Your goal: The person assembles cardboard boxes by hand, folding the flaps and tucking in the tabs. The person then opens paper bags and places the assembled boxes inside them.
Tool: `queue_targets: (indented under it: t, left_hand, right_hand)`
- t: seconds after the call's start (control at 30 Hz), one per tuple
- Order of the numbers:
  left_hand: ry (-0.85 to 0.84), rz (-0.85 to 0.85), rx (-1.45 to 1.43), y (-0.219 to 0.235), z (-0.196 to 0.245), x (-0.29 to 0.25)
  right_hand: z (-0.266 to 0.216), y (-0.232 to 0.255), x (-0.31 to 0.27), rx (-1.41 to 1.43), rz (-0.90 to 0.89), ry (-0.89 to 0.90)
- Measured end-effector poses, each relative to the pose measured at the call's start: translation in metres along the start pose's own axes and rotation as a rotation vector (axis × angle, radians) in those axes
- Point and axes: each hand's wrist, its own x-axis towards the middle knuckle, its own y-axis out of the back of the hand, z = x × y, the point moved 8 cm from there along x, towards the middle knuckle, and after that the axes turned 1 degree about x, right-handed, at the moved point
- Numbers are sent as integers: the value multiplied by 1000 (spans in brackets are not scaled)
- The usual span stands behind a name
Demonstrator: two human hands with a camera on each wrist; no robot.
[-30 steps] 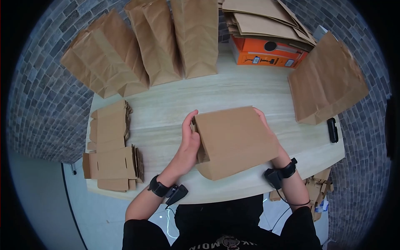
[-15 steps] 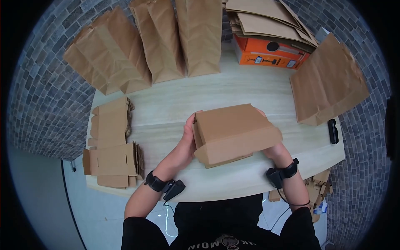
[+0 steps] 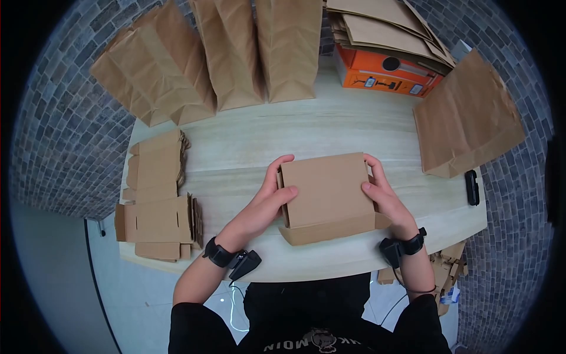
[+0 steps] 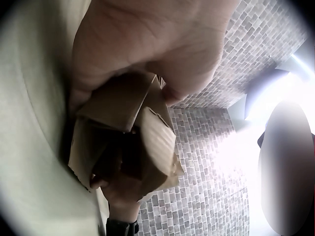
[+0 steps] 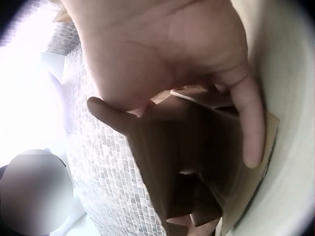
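Note:
A small brown cardboard box [image 3: 327, 189] is held between both hands near the front of the table, a flap sticking out along its near edge. The left hand [image 3: 265, 203] grips its left side, thumb on the top panel. On the opposite side the right hand [image 3: 389, 203] grips it, thumb also on top. Loose flaps and a dark opening show on the box [image 4: 118, 105] in the left wrist view, below the left hand [image 4: 152, 44]. From the right wrist, the right hand [image 5: 167, 54] lies over the box [image 5: 167, 147], one finger extended along its side.
Flattened cardboard pieces [image 3: 156, 218] lie at the table's left. Several paper bags [image 3: 289, 53] stand along the back, another bag [image 3: 466, 118] at the right. Cardboard sheets [image 3: 377, 32] rest on an orange box [image 3: 383, 76]. A black object [image 3: 471, 187] lies near the right edge.
The box has tilted so its top panel faces up more squarely, with the flap at its near edge. Both thumbs now lie on top, where the fingers were mostly behind the box before.

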Motion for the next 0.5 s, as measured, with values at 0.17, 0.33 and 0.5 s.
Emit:
queue_targets:
  t: [0.17,0.33,0.5]
  left_hand:
    - [-34,30,63,5,2,2]
    - [-118,58,120,7,7,2]
    - [-156,86,189,0,15,0]
  right_hand:
    - [3,5,-3,115,-20,-117]
    - [6,0,0,35,32,-21]
    - [6,-2,-2,-89,71,67]
